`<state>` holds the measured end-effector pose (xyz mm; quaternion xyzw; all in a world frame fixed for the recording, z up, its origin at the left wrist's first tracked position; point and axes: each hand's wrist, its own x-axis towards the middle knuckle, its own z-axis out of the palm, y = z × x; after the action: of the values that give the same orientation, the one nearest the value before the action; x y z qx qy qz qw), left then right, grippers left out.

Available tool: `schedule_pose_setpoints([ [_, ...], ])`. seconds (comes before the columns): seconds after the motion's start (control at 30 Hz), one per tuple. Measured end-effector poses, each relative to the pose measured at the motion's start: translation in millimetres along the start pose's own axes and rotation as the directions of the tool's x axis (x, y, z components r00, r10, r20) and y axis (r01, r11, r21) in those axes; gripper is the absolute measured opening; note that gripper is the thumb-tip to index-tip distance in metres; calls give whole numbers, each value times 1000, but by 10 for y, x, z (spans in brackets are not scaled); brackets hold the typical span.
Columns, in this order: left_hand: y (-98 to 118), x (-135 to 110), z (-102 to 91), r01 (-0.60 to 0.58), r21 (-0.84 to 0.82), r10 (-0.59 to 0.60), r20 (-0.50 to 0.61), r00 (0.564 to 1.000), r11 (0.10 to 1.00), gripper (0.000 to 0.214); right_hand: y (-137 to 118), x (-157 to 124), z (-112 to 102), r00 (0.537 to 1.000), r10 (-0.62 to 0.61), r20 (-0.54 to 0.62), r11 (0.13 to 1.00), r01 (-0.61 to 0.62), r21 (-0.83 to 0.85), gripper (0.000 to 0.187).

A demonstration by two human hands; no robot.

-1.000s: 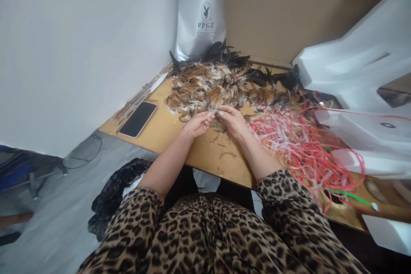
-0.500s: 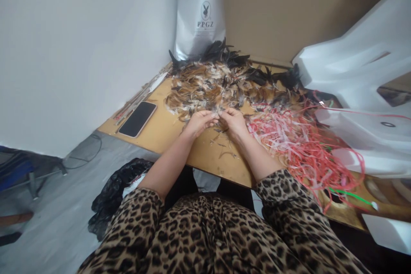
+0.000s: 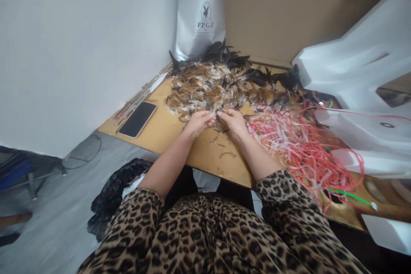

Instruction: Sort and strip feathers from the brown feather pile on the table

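Observation:
At the near edge of a broad pile of brown, cream and black feathers [image 3: 205, 85], my two hands work close together. My left hand [image 3: 199, 122] is closed, thumb and forefinger pinching what looks like the pale, downy end of a feather. A small gap to its right, my right hand [image 3: 234, 120] is also closed in a pinch; whatever its fingertips hold is too small to make out. Loose feather bits [image 3: 224, 145] lie on the yellowish tabletop [image 3: 205, 150] below my wrists.
A phone [image 3: 138, 119] lies to the left, beside thin sticks [image 3: 141, 93] along the wall. Tangled pink and red ribbon strips [image 3: 302, 150] cover the right side, next to a white plastic chair [image 3: 353, 64]. A silver bag [image 3: 201, 17] stands behind the feathers.
My hands have drawn slightly apart; their fingertips met before and now have a small gap between them. The pile, phone and ribbons look the same.

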<state>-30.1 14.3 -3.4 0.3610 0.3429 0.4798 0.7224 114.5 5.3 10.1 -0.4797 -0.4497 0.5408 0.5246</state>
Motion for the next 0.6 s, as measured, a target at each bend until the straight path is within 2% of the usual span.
schedule_pose_setpoints([
  [0.13, 19, 3, -13, 45, -72, -44, 10, 999, 996, 11, -64, -21, -17, 996, -47, 70, 997, 42, 71, 34],
  [0.3, 5, 7, -50, 112, -82, -102, 110, 989, 990, 9, -120, -38, -68, 981, -99, 169, 994, 91, 53, 28],
  [0.47, -9, -6, -62, 110, -31, -104, 139, 985, 993, 12, -84, -8, -96, 980, -83, 182, 994, 95, -60, 29],
  [0.6, -12, -27, -31, 49, 53, -54, 100, 994, 997, 20, -39, 9, -81, 988, -84, 127, 994, 91, -53, 29],
])
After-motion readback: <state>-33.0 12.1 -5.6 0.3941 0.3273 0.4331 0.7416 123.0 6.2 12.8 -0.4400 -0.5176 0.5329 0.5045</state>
